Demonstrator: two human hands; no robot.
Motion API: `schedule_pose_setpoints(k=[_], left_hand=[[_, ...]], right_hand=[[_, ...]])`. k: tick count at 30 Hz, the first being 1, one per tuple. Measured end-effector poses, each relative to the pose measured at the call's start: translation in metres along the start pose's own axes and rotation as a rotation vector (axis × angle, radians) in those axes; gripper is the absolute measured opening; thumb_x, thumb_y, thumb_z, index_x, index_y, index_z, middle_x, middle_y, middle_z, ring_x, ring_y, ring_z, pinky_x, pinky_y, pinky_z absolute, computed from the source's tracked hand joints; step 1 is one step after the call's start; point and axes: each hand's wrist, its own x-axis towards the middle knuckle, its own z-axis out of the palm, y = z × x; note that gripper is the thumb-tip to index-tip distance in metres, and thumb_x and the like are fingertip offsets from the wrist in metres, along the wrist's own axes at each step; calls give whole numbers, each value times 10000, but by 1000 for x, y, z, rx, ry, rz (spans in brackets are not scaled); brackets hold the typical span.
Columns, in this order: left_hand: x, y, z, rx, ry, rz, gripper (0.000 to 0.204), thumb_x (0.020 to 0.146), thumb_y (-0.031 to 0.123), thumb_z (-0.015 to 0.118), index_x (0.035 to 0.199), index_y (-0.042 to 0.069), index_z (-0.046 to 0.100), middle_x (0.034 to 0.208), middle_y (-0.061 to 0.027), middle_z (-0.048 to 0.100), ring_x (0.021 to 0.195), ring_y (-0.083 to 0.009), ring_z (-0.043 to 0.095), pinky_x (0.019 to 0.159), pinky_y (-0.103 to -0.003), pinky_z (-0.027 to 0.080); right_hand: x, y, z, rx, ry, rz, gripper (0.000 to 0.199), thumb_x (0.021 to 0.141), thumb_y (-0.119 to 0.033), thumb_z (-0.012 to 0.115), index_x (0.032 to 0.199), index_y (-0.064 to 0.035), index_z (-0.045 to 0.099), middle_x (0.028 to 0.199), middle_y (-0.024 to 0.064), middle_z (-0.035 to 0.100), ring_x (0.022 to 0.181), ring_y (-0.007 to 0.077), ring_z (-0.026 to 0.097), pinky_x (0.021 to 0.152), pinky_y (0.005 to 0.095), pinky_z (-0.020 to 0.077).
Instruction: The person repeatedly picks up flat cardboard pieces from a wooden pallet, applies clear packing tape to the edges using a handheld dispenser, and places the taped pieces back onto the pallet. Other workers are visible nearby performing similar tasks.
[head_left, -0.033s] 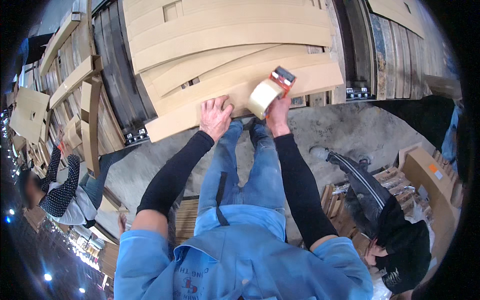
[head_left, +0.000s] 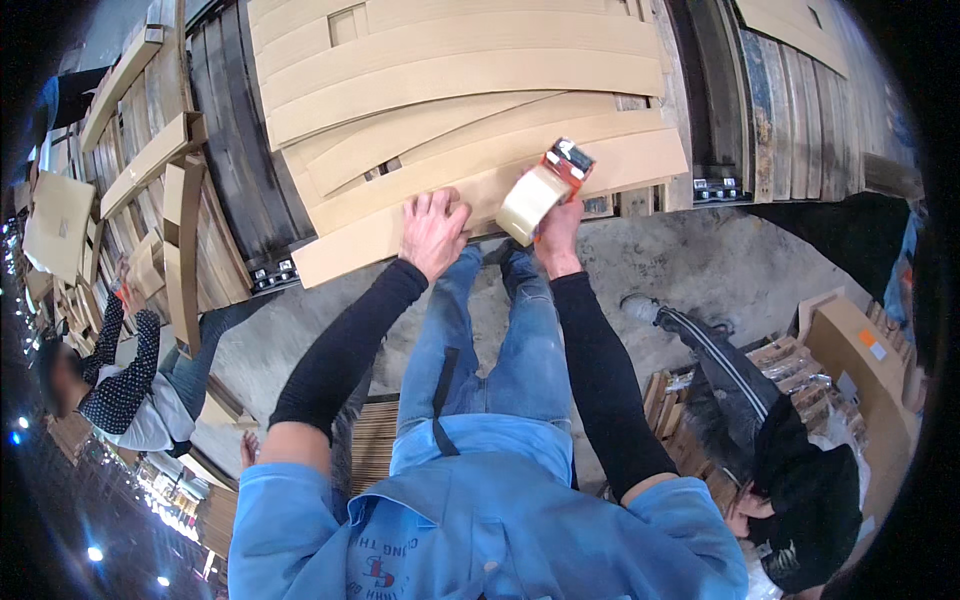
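A long flat cardboard strip [head_left: 345,255] lies along the near edge of a cardboard-covered wooden surface. On its middle, near the front edge, my left hand [head_left: 435,232] grips it with bent fingers. My right hand [head_left: 560,232] is closed around a tape dispenser [head_left: 570,163], just to the right. The dispenser has a red frame, a dark and silver front end and a wide roll of clear yellowish tape [head_left: 532,203]. It is held tilted over the strip; whether tape touches the cardboard is hidden. The handle is mostly covered by my fingers.
More overlapping cardboard strips [head_left: 460,75] cover the surface beyond. Metal-railed dark gaps flank it. At left, a person [head_left: 140,390] works beside folded cardboard pieces [head_left: 182,240]. Another person [head_left: 800,480] is at lower right, near stacked bundles and a big cardboard box [head_left: 850,345].
The tape dispenser has dipped slightly toward me and turned a little in my right hand's grip. My left hand has barely shifted on the strip.
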Motion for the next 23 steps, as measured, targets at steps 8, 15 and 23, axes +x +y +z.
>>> schedule_pose_setpoints(k=[8,15,23], left_hand=[[38,5,-17,-59,-203,89,528,658,346,828,1128,178,654,1397,-156,473,1221,-356,500,1010,-499,409],[79,18,-2,-16,-60,85,453,652,348,837,1059,226,678,1422,-129,463,1214,-343,512,984,-492,426],[83,16,5,-11,-142,49,462,684,400,809,1092,220,690,1440,-138,468,1270,-349,491,1022,-494,418]], right_hand=[[-13,-45,-13,10,-88,115,378,967,-9,531,1345,-3,531,1179,120,692,1047,232,711,892,370,592],[-46,-143,-16,-617,-19,-360,553,821,-57,731,1342,32,568,1284,149,631,1142,242,639,976,371,519],[-42,-147,19,-1262,-70,-735,550,795,-235,799,1308,-103,650,1267,176,641,1161,294,643,1010,423,504]])
